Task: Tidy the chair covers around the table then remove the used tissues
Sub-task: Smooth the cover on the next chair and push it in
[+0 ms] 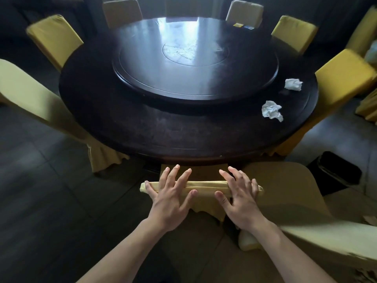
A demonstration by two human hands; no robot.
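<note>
Hands, left hand (169, 198) and right hand (239, 198), lie flat with fingers spread on the nearest chair cover (204, 187), whose top edge runs left-right, while two crumpled tissues (272, 111) sit forward-right on the surface (142, 127), nearer the right

1. The round table (142, 127) is showing dark wood, its outer ring looking dull and faintly scuffed.
2. The turntable (194, 58) at its middle is gleaming glossy and smooth, throwing back window light.
3. The near chair cover (204, 186) is looking like soft matt yellow cloth, lying in folds under both flat hands.
4. The other chair covers (55, 37) are showing the same matt yellow fabric, gathered into pleats low down.
5. The two tissues (272, 111) are appearing as crumpled white paper, creased and matt.
6. The floor (40, 190) is looking like dark smooth tile with a slight sheen.
</note>
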